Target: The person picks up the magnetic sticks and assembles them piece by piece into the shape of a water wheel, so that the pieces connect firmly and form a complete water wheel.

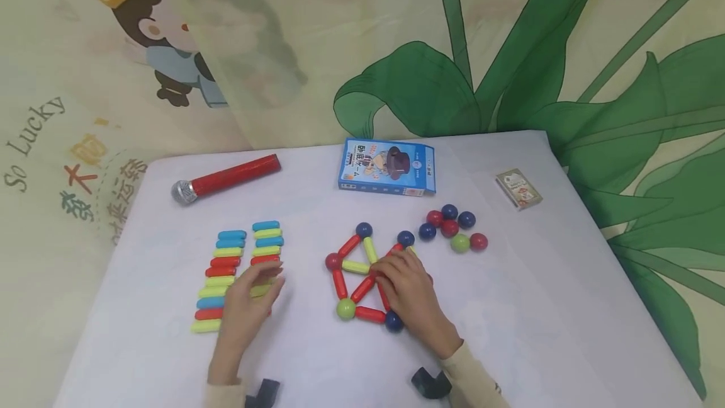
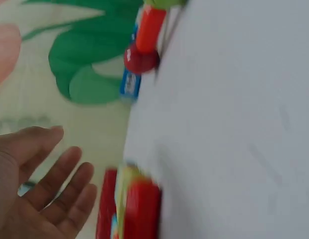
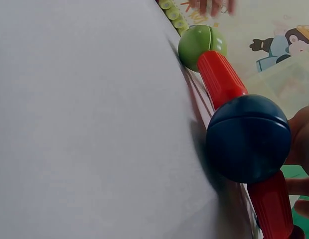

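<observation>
A flat frame of magnetic balls and sticks lies mid-table, with red sticks [image 1: 370, 315], yellow sticks [image 1: 355, 267], a green ball [image 1: 346, 308], a red ball [image 1: 333, 261] and dark blue balls [image 1: 364, 230]. My right hand [image 1: 410, 288] grips this frame around its centre, fingers bent and fingertips together there; it covers part of the right side. In the right wrist view, a large blue ball [image 3: 248, 139] hides much of the fingers. My left hand [image 1: 249, 301] hovers over the right column of sticks [image 1: 267, 242]; its fingers are relaxed and apart, empty in the left wrist view.
Another column of coloured sticks [image 1: 221, 281] lies at left. Several loose balls [image 1: 450, 228] are grouped right of the frame. Farther back are a red microphone [image 1: 236, 178], a blue card box [image 1: 387, 167] and a small box [image 1: 518, 188]. Black objects [image 1: 431, 383] sit near both wrists.
</observation>
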The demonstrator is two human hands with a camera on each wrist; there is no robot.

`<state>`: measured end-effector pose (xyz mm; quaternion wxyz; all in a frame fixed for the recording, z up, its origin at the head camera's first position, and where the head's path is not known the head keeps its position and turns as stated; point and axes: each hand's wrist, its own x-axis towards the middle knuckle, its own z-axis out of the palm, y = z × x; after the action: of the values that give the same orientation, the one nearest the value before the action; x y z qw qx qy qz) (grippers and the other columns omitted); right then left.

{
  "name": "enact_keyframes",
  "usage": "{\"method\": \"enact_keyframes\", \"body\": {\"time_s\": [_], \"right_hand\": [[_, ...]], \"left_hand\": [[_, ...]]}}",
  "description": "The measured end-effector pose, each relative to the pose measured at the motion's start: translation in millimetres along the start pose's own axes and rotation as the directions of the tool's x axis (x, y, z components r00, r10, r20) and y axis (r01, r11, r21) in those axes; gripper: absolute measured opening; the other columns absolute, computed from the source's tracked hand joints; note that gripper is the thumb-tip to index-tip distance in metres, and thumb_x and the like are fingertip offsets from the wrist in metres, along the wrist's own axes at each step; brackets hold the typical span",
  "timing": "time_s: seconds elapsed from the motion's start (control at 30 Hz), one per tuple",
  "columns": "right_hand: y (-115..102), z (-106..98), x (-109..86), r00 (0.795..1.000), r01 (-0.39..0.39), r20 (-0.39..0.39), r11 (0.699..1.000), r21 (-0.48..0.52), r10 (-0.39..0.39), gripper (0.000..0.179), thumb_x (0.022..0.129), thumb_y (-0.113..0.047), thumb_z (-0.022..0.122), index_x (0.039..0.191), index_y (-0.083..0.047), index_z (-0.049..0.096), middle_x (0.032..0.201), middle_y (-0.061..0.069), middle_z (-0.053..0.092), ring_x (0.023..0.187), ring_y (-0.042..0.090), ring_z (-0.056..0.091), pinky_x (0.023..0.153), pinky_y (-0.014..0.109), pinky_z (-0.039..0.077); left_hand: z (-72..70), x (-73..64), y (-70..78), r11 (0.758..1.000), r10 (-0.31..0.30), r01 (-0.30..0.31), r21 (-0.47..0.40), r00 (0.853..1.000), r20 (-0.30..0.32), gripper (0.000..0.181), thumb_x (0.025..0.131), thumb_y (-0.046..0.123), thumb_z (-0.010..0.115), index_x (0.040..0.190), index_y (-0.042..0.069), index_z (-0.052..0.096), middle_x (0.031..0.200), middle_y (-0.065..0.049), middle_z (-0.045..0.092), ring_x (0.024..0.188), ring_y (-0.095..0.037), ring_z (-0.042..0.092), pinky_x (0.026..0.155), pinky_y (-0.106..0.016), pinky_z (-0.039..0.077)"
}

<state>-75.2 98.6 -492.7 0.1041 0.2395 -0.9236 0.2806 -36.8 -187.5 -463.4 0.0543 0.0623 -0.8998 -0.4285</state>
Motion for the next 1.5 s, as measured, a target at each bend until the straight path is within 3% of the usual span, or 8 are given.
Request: {"method": "enact_keyframes", "body": {"time_s": [0.17, 0.33, 0.47, 0.77, 1.07, 1.23, 1.37, 1.5], "right_hand": [[3, -1, 2.1, 1.000, -0.013, 0.005, 1.000, 0.022, 0.013, 0.034, 0.077, -0.014, 0.080, 0.108, -0.020, 0.069, 0.106, -0.006, 0.067, 0.114, 0.017, 0.054, 0.109, 0.046, 0.036], [5, 0, 3.0, 1.000, -0.016, 0.012, 0.999, 0.042, 0.016, 0.033, 0.078, -0.014, 0.080, 0.108, -0.020, 0.069, 0.106, -0.006, 0.068, 0.115, 0.017, 0.054, 0.109, 0.043, 0.037], [4, 2, 3.6, 1.000, -0.008, 0.011, 0.998, 0.057, 0.007, 0.033, 0.077, -0.013, 0.080, 0.108, -0.020, 0.069, 0.106, -0.006, 0.068, 0.115, 0.017, 0.053, 0.107, 0.042, 0.040], [3, 2, 3.5, 1.000, -0.020, 0.008, 0.997, 0.073, 0.020, 0.033, 0.078, -0.013, 0.080, 0.108, -0.020, 0.069, 0.105, -0.006, 0.068, 0.115, 0.016, 0.053, 0.101, 0.038, 0.045], [4, 2, 2.0, 1.000, 0.004, -0.014, 0.996, 0.084, -0.003, 0.034, 0.077, -0.011, 0.080, 0.108, -0.019, 0.069, 0.105, -0.006, 0.067, 0.114, 0.017, 0.053, 0.097, 0.038, 0.048], [6, 1, 1.2, 1.000, 0.006, -0.009, 0.997, 0.075, -0.005, 0.036, 0.076, -0.017, 0.082, 0.109, -0.019, 0.069, 0.107, -0.005, 0.066, 0.116, 0.018, 0.053, 0.097, 0.039, 0.049], [7, 1, 0.6, 1.000, 0.000, 0.017, 0.997, 0.077, -0.002, 0.038, 0.076, -0.018, 0.082, 0.110, -0.020, 0.069, 0.107, -0.007, 0.066, 0.117, 0.015, 0.051, 0.099, 0.038, 0.047], [6, 1, -1.9, 0.998, 0.021, 0.062, 0.994, 0.107, -0.028, 0.035, 0.077, -0.015, 0.081, 0.109, -0.021, 0.070, 0.108, -0.009, 0.067, 0.120, 0.014, 0.051, 0.109, 0.043, 0.037]], "left_hand": [[-24.4, -37.9, -23.7, 0.984, -0.125, 0.136, 0.118, 0.988, -0.092, 0.035, 0.080, 0.010, 0.077, 0.112, 0.013, 0.064, 0.105, 0.001, 0.070, 0.098, -0.017, 0.064, 0.081, 0.001, 0.036], [-27.2, -54.0, -38.4, 0.971, -0.089, 0.097, 0.218, 0.995, -0.042, 0.039, 0.078, 0.005, 0.078, 0.112, 0.012, 0.062, 0.105, 0.001, 0.068, 0.099, -0.015, 0.061, 0.081, 0.003, 0.033], [-24.1, -56.6, -44.0, 0.971, -0.047, 0.056, 0.233, 0.998, -0.042, 0.040, 0.076, 0.004, 0.079, 0.112, 0.013, 0.063, 0.105, 0.002, 0.065, 0.098, -0.013, 0.060, 0.081, -0.001, 0.038], [-9.7, -54.3, -45.3, 0.981, -0.122, 0.130, 0.147, 0.990, -0.065, 0.040, 0.078, 0.003, 0.078, 0.113, 0.014, 0.063, 0.109, 0.004, 0.064, 0.099, -0.006, 0.055, 0.081, 0.001, 0.037], [3.0, -50.1, -37.8, 0.988, -0.102, 0.112, 0.110, 0.990, -0.094, 0.037, 0.076, 0.003, 0.079, 0.108, 0.014, 0.066, 0.102, 0.006, 0.067, 0.091, -0.006, 0.058, 0.079, -0.001, 0.039], [17.8, -24.5, -0.5, 0.999, 0.027, -0.029, -0.018, 0.995, -0.096, 0.035, 0.075, 0.005, 0.081, 0.105, 0.014, 0.067, 0.099, 0.008, 0.068, 0.090, -0.003, 0.060, 0.082, -0.014, 0.049], [37.1, 19.3, 36.9, 0.961, 0.225, -0.228, -0.158, 0.974, -0.038, 0.033, 0.078, 0.006, 0.079, 0.108, 0.011, 0.065, 0.101, 0.003, 0.067, 0.094, -0.011, 0.062, 0.084, -0.036, 0.055], [59.2, 61.4, 59.0, 0.939, 0.270, -0.236, -0.248, 0.956, 0.112, 0.034, 0.082, 0.009, 0.075, 0.114, 0.009, 0.063, 0.108, 0.000, 0.066, 0.101, -0.016, 0.062, 0.090, -0.042, 0.052]]}}
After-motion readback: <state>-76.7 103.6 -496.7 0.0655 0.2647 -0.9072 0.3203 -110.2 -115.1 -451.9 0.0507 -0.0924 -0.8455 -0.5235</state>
